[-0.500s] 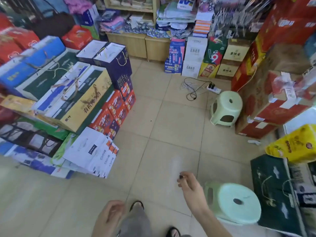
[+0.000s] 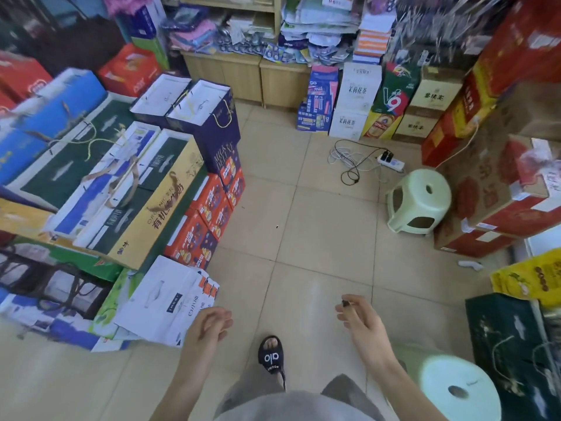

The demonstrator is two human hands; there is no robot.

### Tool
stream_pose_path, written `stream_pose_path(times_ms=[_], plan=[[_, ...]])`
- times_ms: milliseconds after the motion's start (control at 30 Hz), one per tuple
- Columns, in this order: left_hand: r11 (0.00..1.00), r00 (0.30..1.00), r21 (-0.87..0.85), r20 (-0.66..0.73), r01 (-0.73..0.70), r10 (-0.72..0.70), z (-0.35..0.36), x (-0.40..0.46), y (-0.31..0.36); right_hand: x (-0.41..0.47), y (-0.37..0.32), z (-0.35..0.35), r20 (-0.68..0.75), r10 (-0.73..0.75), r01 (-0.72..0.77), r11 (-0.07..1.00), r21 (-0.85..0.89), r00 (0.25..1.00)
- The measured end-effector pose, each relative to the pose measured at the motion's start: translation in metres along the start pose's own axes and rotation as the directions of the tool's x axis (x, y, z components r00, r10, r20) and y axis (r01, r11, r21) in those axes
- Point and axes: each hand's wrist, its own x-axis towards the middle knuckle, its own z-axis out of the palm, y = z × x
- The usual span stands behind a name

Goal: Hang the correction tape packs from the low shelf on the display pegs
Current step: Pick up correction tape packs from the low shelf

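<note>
Correction tape packs point(image 2: 274, 53) (blurred) lie on the low shelf point(image 2: 223, 60), hands apart.

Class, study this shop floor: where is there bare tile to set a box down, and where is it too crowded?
Bare tile runs down the middle, between the stacked boxes on the left and the far stool on the right. Crowded: the power strip and its cables near the back, the cartons on the right, and the near stool by the right hand.

Soft, even daylight is filling my view; a pale sheen is glaring off the floor tiles point(image 2: 315, 296). Wide-angle distortion is bending the edges, and motion blur is smearing the far shelves point(image 2: 230, 28).
</note>
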Motion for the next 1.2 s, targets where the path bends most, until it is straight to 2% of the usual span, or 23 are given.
stream_pose_path(times_ms=[300,467,633,867,967,1200], plan=[[0.999,0.999,0.014,0.018,-0.049,0.048,0.017,0.104,0.113,0.08,-0.067,0.023,-0.059,0.062,-0.058,0.996,0.067,0.996],[1.0,0.999,0.002,-0.012,-0.029,0.029,0.044,0.156,0.146,0.156,-0.117,0.035,-0.008,0.05,-0.05,0.997,0.058,0.999],[0.998,0.998,0.067,-0.067,0.002,0.003,0.072,0.207,0.181,0.238,-0.182,0.047,0.063,0.004,-0.006,0.999,0.037,0.998],[1.0,0.998,0.0,-0.068,-0.011,0.011,0.095,0.274,0.236,0.335,-0.276,0.072,0.132,-0.072,0.07,0.997,0.017,0.989],[0.999,0.992,-0.05,-0.128,0.013,-0.019,0.099,0.319,0.259,0.373,-0.308,0.088,0.157,-0.074,0.076,0.997,-0.003,0.985],[0.996,0.999,-0.079,-0.036,-0.031,0.029,0.106,0.441,0.341,0.459,-0.363,0.134,0.093,-0.014,0.014,1.0,0.001,0.996]])
